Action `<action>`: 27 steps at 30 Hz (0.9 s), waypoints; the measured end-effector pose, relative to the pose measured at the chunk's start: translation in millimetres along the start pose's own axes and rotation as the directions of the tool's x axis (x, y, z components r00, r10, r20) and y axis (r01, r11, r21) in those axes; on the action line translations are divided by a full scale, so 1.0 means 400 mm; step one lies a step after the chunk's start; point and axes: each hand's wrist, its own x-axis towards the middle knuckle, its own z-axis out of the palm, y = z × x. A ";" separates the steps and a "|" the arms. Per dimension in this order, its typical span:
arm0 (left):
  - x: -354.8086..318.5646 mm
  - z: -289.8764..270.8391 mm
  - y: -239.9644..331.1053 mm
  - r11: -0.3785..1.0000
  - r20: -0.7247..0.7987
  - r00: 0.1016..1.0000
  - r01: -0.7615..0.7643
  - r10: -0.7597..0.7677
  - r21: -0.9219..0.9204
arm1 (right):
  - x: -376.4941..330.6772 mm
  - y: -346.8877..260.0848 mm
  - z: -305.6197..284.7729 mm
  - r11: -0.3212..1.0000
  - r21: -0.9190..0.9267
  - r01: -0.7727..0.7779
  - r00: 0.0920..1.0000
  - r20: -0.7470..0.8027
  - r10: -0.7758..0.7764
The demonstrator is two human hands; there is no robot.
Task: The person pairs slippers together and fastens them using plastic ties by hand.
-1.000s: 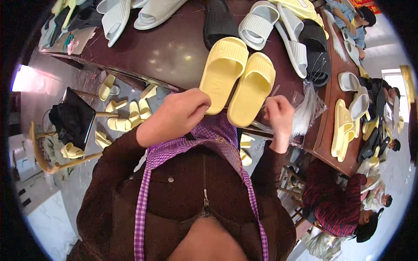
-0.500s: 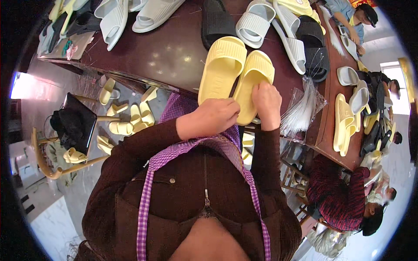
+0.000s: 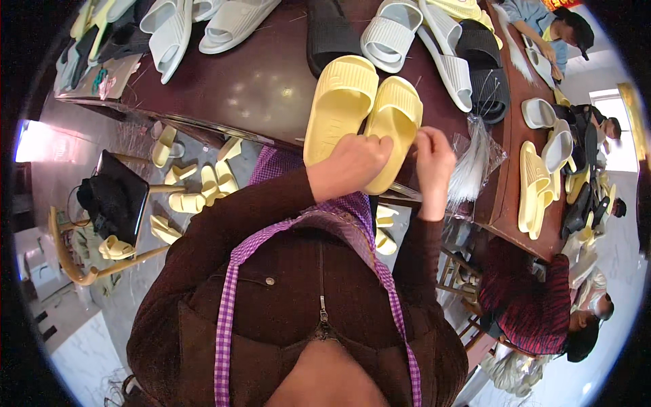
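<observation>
A pair of yellow slide slippers lies side by side at the table's near edge, toes pointing away. My left hand (image 3: 354,163) is closed, its fingers curled over the footbed of the right slipper (image 3: 397,112) and its wrist across the heel of the left slipper (image 3: 339,102). Just off the right slipper's outer edge, my right hand (image 3: 434,159) pinches thumb against fingertips. Whatever either hand may hold is too fine or hidden to make out. Beside my right hand lies a clear bag of thin white plastic strands (image 3: 469,169).
Grey slippers (image 3: 392,34) and black slippers (image 3: 330,41) stand farther back on the dark red table (image 3: 264,81). More yellow slippers lie on the floor at left, near a chair (image 3: 125,197). Several people work along the right, one in a striped red top (image 3: 525,305).
My left hand has moved right, onto the right slipper's footbed. My right hand has come off that slipper and shifted right and slightly down.
</observation>
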 end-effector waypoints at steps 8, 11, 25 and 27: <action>0.033 0.036 -0.009 0.993 -0.037 0.996 -0.073 0.077 0.094 | 0.230 0.081 0.028 0.974 -0.222 -0.046 0.996 0.060 0.060; 0.036 0.045 -0.015 0.997 -0.004 0.999 -0.040 0.040 0.063 | 0.279 0.126 0.057 0.930 -0.361 -0.064 0.966 0.212 0.149; 0.059 0.063 -0.018 0.748 -0.007 0.993 0.083 -0.116 -0.659 | 0.279 0.140 0.063 0.983 -0.174 0.051 0.978 0.210 -0.014; 0.061 0.051 -0.029 0.772 0.005 0.997 0.058 -0.072 -0.633 | 0.280 0.139 0.060 0.981 -0.177 0.073 0.977 0.208 -0.035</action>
